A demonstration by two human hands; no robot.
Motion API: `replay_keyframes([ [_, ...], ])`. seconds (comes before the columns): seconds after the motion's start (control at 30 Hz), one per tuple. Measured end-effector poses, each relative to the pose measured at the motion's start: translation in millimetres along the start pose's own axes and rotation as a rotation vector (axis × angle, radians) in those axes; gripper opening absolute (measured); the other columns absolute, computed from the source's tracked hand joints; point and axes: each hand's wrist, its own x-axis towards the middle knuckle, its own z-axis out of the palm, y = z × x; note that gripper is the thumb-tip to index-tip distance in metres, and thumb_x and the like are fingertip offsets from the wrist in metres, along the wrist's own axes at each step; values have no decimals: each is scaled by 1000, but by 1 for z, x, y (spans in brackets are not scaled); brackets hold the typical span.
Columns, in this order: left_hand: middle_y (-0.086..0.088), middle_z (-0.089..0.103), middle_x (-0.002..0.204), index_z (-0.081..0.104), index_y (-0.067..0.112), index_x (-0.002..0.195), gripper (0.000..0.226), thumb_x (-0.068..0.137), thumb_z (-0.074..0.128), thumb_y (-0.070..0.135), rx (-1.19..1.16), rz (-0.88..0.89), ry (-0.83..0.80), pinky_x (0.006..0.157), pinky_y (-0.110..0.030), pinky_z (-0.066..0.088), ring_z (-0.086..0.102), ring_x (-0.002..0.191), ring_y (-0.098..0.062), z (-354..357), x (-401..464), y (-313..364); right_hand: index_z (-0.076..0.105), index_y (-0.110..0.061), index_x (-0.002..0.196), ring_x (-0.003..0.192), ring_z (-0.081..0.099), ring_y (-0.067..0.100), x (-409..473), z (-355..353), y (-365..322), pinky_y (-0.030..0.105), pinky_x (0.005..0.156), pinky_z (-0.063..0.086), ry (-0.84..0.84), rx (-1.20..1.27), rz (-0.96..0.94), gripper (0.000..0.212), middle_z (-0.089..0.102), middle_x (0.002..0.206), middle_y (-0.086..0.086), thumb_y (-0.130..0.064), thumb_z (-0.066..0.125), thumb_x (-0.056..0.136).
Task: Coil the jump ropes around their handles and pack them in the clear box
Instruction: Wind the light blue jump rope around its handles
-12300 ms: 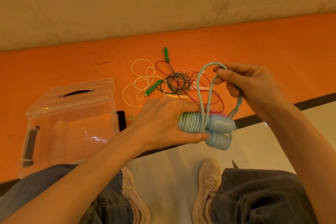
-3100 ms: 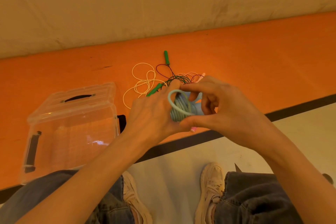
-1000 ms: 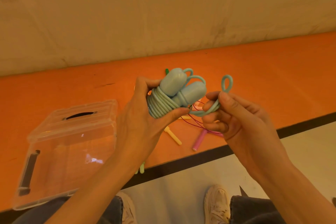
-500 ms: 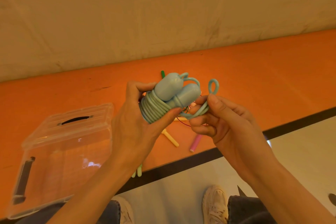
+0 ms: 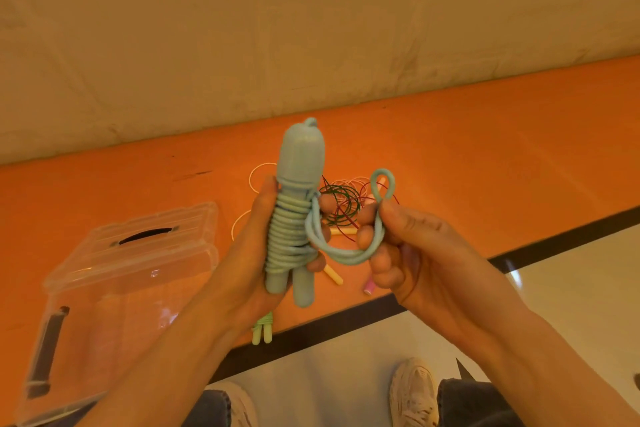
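My left hand (image 5: 242, 267) grips a light blue jump rope (image 5: 294, 218), its two handles held upright side by side with the rope wound tightly round them. My right hand (image 5: 408, 253) pinches the loose doubled end of that rope (image 5: 379, 191), which sticks up as a small loop above my fingers and sags across to the coil. The clear box (image 5: 114, 291) stands on the orange floor at the lower left, with a black handle on its lid and a black latch on its side.
Behind my hands a tangle of thin ropes (image 5: 341, 204) in dark green, red, pink and pale yellow lies on the orange floor (image 5: 502, 156), with yellow and pink handles (image 5: 367, 286) beside it. Small green handles (image 5: 262, 331) lie by the black line. My shoes (image 5: 412, 395) are below.
My left hand has turned the blue bundle from tilted to upright. The loose end in my right hand now sags in a longer loop between the hands.
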Motion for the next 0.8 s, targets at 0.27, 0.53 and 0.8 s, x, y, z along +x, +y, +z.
replay_keyframes([
  [0.27,-10,58,119,48,-1,133,56,101,37,44,-394,-207,-416,69,-27,33,57,98,-20,5,-6,0,72,-3,91,58,68,9,-1,-4,0,19,55,56,-172,-107,-57,25,72,76,4,-18,53,87],
  [0.53,-12,60,114,45,-1,134,51,99,44,37,-509,-357,-535,69,-28,45,60,96,-23,2,-7,1,73,-6,80,45,59,19,-2,5,3,26,49,52,15,-451,-238,24,67,63,7,-26,60,76],
  [0.8,-11,57,108,41,2,128,48,98,47,40,-555,-399,-519,58,-25,38,61,77,-17,0,-4,-6,73,-25,96,56,65,20,-3,7,-2,19,51,54,324,-629,-482,26,71,77,13,-21,62,73],
])
